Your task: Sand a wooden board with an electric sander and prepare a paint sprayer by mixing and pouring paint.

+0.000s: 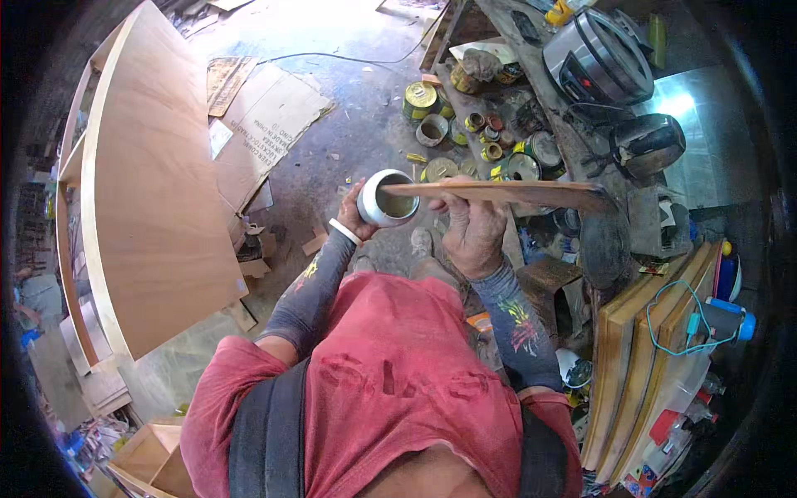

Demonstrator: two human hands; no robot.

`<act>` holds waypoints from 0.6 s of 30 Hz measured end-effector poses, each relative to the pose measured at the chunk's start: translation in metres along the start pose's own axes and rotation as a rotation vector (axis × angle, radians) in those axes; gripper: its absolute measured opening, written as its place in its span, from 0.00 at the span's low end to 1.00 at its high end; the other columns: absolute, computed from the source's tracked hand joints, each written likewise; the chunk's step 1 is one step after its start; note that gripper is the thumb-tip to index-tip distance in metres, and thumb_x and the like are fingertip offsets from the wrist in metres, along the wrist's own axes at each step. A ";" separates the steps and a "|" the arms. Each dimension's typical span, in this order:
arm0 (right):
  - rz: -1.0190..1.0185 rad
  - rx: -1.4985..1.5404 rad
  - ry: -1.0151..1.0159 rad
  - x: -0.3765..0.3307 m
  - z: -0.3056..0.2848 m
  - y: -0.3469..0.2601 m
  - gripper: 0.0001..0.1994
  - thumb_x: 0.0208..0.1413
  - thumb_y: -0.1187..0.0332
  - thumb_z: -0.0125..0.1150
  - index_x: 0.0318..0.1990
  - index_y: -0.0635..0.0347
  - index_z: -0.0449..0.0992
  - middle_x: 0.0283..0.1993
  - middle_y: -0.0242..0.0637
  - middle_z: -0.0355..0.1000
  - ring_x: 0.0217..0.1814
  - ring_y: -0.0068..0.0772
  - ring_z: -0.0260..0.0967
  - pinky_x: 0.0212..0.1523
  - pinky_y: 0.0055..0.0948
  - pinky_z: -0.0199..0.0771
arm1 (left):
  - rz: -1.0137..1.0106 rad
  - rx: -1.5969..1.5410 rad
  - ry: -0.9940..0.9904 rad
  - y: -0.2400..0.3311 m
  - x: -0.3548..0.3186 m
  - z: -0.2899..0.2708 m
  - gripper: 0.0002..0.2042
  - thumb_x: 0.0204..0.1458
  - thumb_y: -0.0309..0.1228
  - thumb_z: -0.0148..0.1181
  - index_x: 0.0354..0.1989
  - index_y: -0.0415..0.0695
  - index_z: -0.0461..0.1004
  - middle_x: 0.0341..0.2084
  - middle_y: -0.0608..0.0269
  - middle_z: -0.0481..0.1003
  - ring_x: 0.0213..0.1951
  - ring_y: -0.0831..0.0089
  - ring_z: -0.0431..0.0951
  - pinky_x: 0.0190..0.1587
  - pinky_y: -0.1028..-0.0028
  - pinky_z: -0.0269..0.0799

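My left hand (355, 212) grips a small silver tin can (388, 197), held in front of my chest with its open mouth tilted to the right; a dull olive-brown liquid shows inside. My right hand (473, 224) holds a long flat strip of plywood (506, 193) that lies level, its left end reaching into the can's mouth. A white band circles my left wrist, and both forearms wear dark printed sleeves.
A large plywood cabinet (154, 183) stands on the left. Flattened cardboard (266, 124) lies on the concrete floor. Several paint tins (465, 124) crowd a low shelf ahead, with a metal cooker (598, 54) and dark pot (647, 143) behind. Wooden boards (639, 365) lean at right.
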State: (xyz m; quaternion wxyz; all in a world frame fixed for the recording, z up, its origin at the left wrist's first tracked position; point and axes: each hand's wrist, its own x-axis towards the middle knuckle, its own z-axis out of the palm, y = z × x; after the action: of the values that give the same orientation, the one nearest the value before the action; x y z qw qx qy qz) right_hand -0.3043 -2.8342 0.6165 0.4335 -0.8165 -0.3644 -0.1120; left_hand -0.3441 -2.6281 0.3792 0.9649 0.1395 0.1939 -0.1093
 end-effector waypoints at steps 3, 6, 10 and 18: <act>-0.051 0.034 -0.021 0.009 -0.017 -0.005 0.07 0.71 0.70 0.53 0.45 0.63 0.75 0.32 0.40 0.80 0.30 0.39 0.81 0.32 0.38 0.80 | -0.004 -0.036 -0.019 -0.002 0.004 -0.004 0.30 0.67 0.53 0.48 0.68 0.44 0.69 0.63 0.49 0.74 0.64 0.47 0.74 0.65 0.36 0.68; 0.032 -0.029 0.005 0.012 -0.016 -0.004 0.07 0.72 0.71 0.52 0.43 0.64 0.75 0.30 0.40 0.79 0.30 0.40 0.81 0.32 0.39 0.80 | 0.008 -0.043 -0.007 -0.010 0.014 -0.014 0.29 0.66 0.55 0.51 0.67 0.47 0.70 0.60 0.52 0.77 0.60 0.47 0.78 0.63 0.32 0.69; 0.001 0.033 -0.026 0.008 -0.025 -0.012 0.08 0.72 0.70 0.51 0.42 0.63 0.75 0.28 0.38 0.80 0.31 0.42 0.82 0.33 0.38 0.81 | -0.054 0.000 -0.039 -0.010 0.010 0.007 0.32 0.65 0.58 0.48 0.70 0.49 0.67 0.65 0.50 0.73 0.63 0.43 0.74 0.62 0.29 0.68; -0.073 -0.096 0.029 0.013 -0.039 -0.005 0.06 0.73 0.70 0.51 0.43 0.62 0.72 0.29 0.38 0.81 0.30 0.40 0.81 0.33 0.40 0.79 | -0.064 0.050 -0.006 -0.015 0.030 0.006 0.36 0.63 0.60 0.46 0.73 0.50 0.63 0.69 0.50 0.68 0.67 0.42 0.71 0.62 0.30 0.69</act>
State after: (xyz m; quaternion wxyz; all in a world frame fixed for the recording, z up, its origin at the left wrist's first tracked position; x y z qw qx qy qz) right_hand -0.2934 -2.8568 0.6498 0.3946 -0.8210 -0.3816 -0.1570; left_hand -0.3188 -2.6483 0.3687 0.9577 0.1569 0.1924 -0.1453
